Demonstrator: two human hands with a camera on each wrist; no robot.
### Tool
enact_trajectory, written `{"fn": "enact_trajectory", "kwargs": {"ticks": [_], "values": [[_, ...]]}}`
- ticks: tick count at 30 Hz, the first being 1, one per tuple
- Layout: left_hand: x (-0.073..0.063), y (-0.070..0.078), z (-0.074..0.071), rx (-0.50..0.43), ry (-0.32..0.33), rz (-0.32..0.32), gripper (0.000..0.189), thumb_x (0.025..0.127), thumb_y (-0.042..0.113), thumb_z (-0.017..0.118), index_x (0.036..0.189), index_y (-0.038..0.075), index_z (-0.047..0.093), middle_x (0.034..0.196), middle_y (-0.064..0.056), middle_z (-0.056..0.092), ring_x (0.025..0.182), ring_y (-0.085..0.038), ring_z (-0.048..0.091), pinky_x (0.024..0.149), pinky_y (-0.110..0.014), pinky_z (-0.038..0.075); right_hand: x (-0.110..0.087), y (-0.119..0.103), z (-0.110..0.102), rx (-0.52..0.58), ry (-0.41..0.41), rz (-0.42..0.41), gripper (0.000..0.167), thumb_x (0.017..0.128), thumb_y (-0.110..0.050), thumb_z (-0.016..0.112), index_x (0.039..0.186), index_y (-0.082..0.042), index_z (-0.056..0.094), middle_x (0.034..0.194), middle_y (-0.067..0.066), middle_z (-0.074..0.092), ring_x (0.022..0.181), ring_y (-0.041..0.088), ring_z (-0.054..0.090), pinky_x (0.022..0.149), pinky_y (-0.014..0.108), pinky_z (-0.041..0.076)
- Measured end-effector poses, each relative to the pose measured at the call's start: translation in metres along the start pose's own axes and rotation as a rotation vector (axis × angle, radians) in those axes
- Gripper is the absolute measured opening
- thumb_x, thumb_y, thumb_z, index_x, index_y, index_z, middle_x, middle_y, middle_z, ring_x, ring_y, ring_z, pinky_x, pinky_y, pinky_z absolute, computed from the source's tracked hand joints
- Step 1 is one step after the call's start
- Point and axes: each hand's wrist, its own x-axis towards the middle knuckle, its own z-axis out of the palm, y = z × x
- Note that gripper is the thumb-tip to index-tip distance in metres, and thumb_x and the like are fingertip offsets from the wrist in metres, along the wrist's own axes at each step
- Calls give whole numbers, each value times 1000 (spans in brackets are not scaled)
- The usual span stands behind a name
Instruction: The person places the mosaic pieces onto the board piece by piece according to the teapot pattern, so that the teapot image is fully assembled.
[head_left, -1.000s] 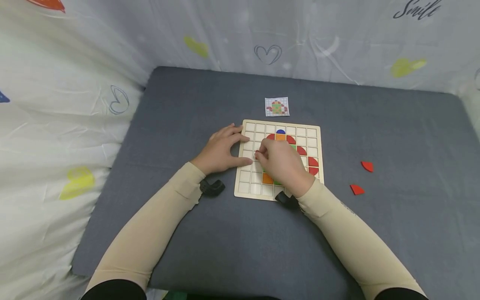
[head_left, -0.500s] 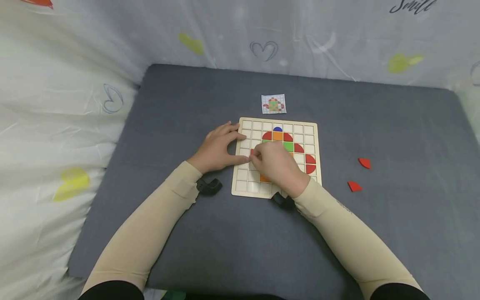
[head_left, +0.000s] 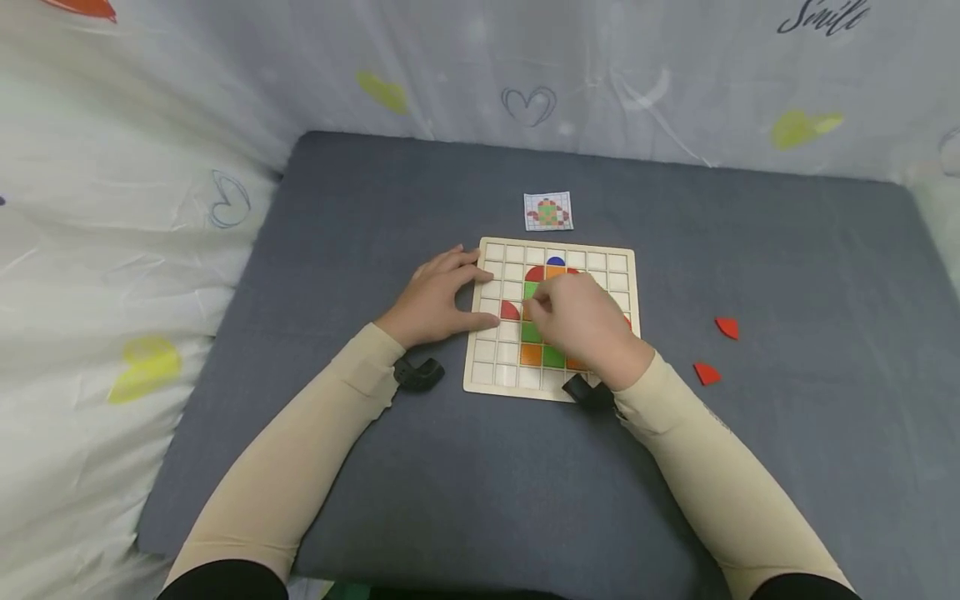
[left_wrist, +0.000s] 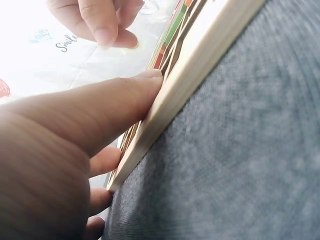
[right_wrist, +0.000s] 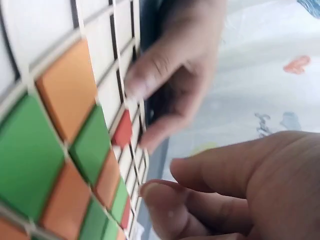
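A wooden grid board (head_left: 480,377) lies on the table, its middle filled with orange and green square tiles. My left hand (head_left: 435,300) rests on the board's left edge, thumb and fingers spread. Beside its thumb, a red quarter-circle tile (head_left: 510,311) sits in a cell, also visible as a red tile (right_wrist: 123,130) in the right wrist view. My right hand (head_left: 576,321) hovers over the tiled middle, hiding part of it. In the right wrist view its fingers (right_wrist: 162,200) are loosely bent, with nothing between thumb and forefinger.
Two loose red quarter-circle tiles, an upper tile (head_left: 727,327) and a lower tile (head_left: 707,373), lie right of the board. A small printed pattern card (head_left: 548,212) lies behind it. White curtains (head_left: 465,67) hang behind and left of the grey table (head_left: 450,483).
My right hand has set the red quarter-circle tile into a cell on the left, let go and drawn back to the right. My left hand stays at the board's edge.
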Motion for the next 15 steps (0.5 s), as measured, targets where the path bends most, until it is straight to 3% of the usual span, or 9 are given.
{"fn": "enact_trajectory", "kwargs": {"ticks": [10, 15], "values": [[-2, 1, -3, -4, 9, -11, 73, 88, 59, 79, 147, 21, 62, 171, -2, 32, 163, -24, 13, 129, -57, 14, 3, 24, -18, -35, -23, 77, 35, 103, -27, 61, 72, -13, 71, 58, -1, 49, 57, 20, 51, 49, 30, 33], [-2, 4, -1, -10, -4, -2, 72, 87, 58, 80, 147, 21, 62, 172, -2, 31, 163, -24, 13, 129, -57, 14, -6, 44, -24, -39, -9, 139, 30, 103, -29, 60, 89, -9, 78, 65, 2, 56, 63, 22, 53, 49, 32, 33]]}}
